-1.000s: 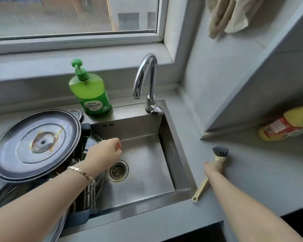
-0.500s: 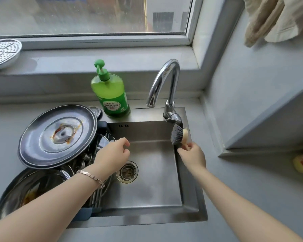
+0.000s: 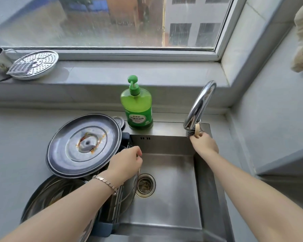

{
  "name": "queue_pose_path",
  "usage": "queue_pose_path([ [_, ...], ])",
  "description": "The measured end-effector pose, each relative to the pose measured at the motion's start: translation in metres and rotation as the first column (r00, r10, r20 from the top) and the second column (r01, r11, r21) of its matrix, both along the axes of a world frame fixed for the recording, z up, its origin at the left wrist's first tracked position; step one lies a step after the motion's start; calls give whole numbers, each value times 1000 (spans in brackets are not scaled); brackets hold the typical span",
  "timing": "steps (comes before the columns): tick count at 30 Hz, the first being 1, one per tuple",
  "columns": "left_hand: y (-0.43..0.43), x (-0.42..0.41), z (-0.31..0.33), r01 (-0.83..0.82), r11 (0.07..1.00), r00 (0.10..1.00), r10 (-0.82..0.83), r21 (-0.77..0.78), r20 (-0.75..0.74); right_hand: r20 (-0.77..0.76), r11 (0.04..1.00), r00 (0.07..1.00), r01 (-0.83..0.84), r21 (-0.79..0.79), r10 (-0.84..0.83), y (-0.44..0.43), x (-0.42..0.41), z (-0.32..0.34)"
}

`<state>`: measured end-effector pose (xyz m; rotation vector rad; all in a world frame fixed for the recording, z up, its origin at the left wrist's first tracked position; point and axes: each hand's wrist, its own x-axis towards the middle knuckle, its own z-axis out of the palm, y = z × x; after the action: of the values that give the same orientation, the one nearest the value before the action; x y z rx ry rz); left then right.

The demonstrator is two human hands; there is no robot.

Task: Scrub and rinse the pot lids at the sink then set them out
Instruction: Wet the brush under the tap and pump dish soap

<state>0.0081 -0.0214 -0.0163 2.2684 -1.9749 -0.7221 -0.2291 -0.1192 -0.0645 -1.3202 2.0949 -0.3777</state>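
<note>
— What room is there, going left to right?
— Bare table (image 3: 16,137) at the far left; then a large pot lid (image 3: 84,145) lies stained underside up on a dish rack (image 3: 103,227), overhanging the left edge of the sink (image 3: 205,198); a second round steel piece (image 3: 56,194) lies under it, nearer the viewer; the basin floor around the drain (image 3: 145,185) is open; a green soap bottle (image 3: 137,109) stands on the back rim, with the faucet (image 3: 199,103) to its right.
— And the hands?
— The left hand (image 3: 125,165) is curled over the top rim of an upright lid (image 3: 131,194) standing on edge in the rack, just right of the large lid; the right hand (image 3: 204,144) grips a dish brush (image 3: 192,131) near its head, bristles just beside the faucet's lower end, over the sink's back right corner; the two hands are well apart.
— What differs from a second ago?
— Then the brush lay on the table right of the sink, the right hand on it; now it is lifted to the faucet; the left hand has stayed at the rack; the view has tipped up, so the windowsill (image 3: 129,75) and its perforated steamer plate (image 3: 38,64) show.
</note>
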Motion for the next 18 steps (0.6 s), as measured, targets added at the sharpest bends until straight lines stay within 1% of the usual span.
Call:
queue_pose_path([
  [6,-19,-2,-4,27,1000,1000,-27,3,-13,7,994,994,105,5,-105,-3,3,-8],
  [12,-30,-7,-6,41,999,998,-41,6,-45,-23,987,989,145,62,-144,-2,-6,-16],
  [16,-29,-7,-5,34,999,998,-33,6,-53,11,997,998,66,51,-67,6,-8,-11],
  [18,-27,-5,-5,23,1000,998,-24,-2,-65,77,1000,997,12,9,-12,20,-6,-3],
])
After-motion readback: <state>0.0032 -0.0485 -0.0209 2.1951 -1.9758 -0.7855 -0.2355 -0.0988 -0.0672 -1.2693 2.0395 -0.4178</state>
